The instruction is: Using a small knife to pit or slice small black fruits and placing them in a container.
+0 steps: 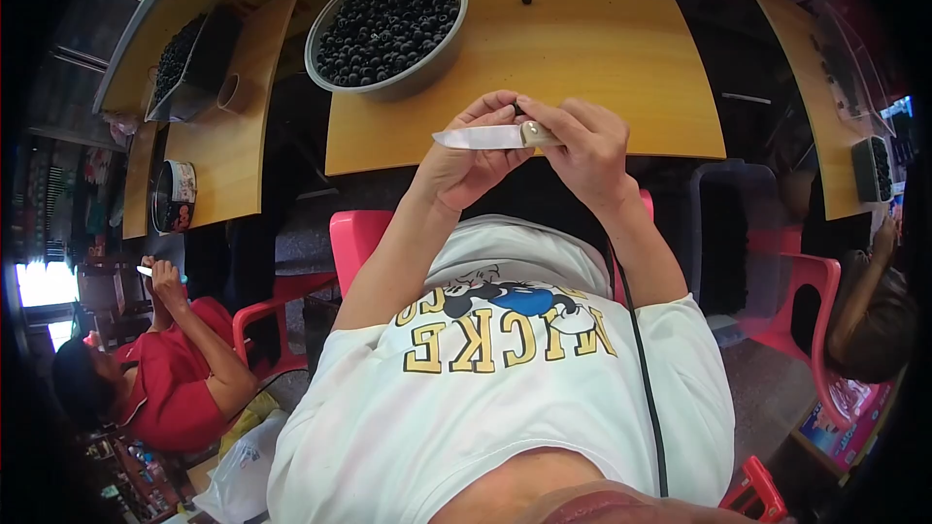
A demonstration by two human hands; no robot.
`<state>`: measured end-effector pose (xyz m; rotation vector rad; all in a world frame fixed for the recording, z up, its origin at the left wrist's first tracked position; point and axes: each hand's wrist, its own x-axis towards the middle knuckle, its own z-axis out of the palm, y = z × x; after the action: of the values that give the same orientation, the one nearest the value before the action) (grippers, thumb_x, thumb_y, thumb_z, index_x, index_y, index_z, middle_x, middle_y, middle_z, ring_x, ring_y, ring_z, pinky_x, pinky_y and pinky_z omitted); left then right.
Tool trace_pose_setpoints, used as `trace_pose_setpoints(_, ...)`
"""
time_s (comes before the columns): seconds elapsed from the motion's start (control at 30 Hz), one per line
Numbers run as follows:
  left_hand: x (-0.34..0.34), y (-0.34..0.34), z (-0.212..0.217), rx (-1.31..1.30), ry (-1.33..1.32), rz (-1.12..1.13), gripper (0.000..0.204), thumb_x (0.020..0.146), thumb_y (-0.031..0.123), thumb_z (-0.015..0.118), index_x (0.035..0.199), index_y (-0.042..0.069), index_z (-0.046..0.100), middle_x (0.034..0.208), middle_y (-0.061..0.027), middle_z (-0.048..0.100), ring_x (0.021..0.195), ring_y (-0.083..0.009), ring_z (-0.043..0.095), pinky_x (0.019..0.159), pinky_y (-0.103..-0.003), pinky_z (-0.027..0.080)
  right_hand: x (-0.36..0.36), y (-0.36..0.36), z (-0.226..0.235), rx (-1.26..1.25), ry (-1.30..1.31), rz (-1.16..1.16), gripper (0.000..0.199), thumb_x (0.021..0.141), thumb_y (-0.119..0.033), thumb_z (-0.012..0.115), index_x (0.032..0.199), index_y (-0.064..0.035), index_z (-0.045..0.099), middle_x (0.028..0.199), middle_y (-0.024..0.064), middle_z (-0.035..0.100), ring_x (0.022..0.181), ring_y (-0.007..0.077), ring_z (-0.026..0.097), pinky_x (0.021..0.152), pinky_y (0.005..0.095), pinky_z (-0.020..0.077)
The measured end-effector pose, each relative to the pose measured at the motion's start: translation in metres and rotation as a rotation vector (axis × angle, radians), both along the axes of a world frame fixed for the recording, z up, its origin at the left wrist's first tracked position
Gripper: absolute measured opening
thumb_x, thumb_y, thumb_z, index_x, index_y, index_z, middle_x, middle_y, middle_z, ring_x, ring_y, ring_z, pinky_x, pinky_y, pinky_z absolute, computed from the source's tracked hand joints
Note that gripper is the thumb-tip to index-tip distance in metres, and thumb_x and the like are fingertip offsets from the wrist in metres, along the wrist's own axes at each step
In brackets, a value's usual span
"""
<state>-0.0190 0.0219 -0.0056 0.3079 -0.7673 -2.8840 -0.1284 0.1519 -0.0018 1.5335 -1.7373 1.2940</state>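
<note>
My right hand [592, 150] is closed around the light handle of a small knife [481, 138], whose silver blade points left across my left palm. At its fingertips my left hand [456, 173] pinches a small dark round fruit or nut [518, 109]; which of the two it is, I cannot tell. Both hands meet just above the near edge of the table, and the fingers partly hide the dark piece. Beyond my left hand stands a clear bowl [419, 80] heaped with the same dark round pieces.
Several loose dark pieces [527, 0] lie on the far part of the wooden table [582, 58]. Left, another table [223, 150] bears a filled container [189, 87] and a round tin [177, 196]; a person in red [184, 378] sits by it. Right stands a grey bin [723, 233].
</note>
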Motion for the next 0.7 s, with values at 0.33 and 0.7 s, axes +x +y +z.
trace_pose_setpoints(0.33,0.005,-0.012,-0.005,0.016,0.118,0.067,0.016,0.093,0.006,0.054,0.109,0.003,0.056,0.098,-0.0099,0.062,0.09,-0.0184,0.063,0.079,-0.031,0.054,0.005,0.002,0.01,-0.017,0.058,0.068,0.025,0.072,-0.014,0.077,0.095,-0.0073,0.068,0.062,0.0039,0.053,0.051,0.0182,0.052,0.045,0.0297,0.0393)
trace_pose_setpoints(0.7,0.014,-0.013,0.005,-0.003,0.157,0.039,0.019,0.095,0.012,0.054,0.112,0.004,0.05,0.104,-0.0109,0.06,0.098,-0.018,0.061,0.082,-0.03,0.051,0.006,0.001,0.009,0.108,0.04,-0.021,0.027,0.082,-0.029,0.07,0.097,-0.0067,0.067,0.068,0.0059,0.058,0.056,0.0221,0.056,0.05,0.0318,0.0433)
